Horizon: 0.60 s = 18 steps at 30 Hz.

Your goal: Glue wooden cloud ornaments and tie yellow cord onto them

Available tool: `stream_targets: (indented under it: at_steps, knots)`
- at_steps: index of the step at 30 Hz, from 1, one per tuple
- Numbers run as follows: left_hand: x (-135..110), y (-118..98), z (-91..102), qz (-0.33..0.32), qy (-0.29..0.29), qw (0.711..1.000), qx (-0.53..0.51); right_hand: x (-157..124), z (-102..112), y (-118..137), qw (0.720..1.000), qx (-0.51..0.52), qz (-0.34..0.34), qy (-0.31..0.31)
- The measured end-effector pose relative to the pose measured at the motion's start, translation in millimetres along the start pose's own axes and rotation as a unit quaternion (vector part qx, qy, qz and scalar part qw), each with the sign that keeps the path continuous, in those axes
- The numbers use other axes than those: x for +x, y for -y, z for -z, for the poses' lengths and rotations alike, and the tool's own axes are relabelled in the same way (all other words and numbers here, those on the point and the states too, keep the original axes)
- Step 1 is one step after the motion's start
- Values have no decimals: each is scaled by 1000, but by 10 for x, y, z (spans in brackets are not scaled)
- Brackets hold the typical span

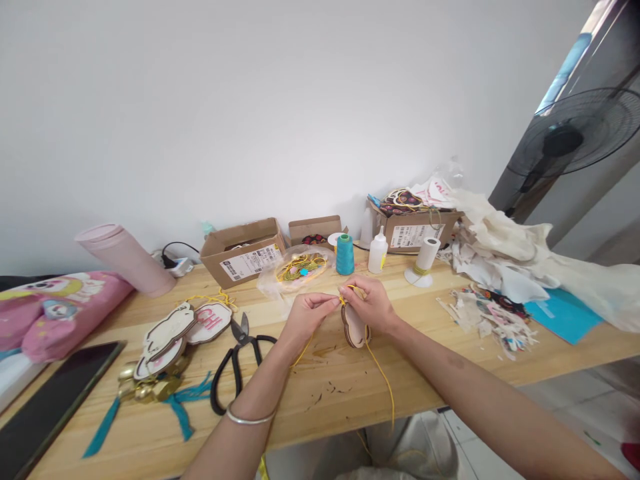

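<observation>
Over the middle of the wooden table (320,393), both my hands meet at the top of a flat, cloud-shaped pendant (354,327) with a dark layered edge. My left hand (311,317) pinches the yellow cord (341,299) at the pendant's top. Gripped in my right hand (369,305) is the upper part of the pendant, together with the cord. One loose end of cord (384,373) hangs below my right hand to the table edge; another passes under my left wrist. Black-handled scissors (242,333) lie open left of my left forearm.
Finished-looking pendants (167,333) with gold bells and teal tassels lie at left, beside a phone (60,407). Behind stand cardboard boxes (215,265), a teal thread spool (345,255), a glue bottle (378,252) and a white spool (427,260). Fabric scraps (493,320) cover the right.
</observation>
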<state>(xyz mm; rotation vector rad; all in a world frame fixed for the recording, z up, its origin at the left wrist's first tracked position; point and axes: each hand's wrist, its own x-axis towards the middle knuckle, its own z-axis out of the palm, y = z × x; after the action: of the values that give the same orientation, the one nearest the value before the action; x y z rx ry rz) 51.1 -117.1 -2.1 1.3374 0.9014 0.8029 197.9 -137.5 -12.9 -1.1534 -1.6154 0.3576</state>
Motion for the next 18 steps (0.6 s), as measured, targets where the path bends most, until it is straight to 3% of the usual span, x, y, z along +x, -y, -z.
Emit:
stream_targets:
  at_steps: [8, 18]
  knots:
    - [34, 39, 30, -16, 0, 1000, -14, 15, 11, -18, 1000, 3, -26, -5]
    - [17, 52, 13, -1, 0, 1000, 26, 5, 6, -6, 1000, 9, 13, 24]
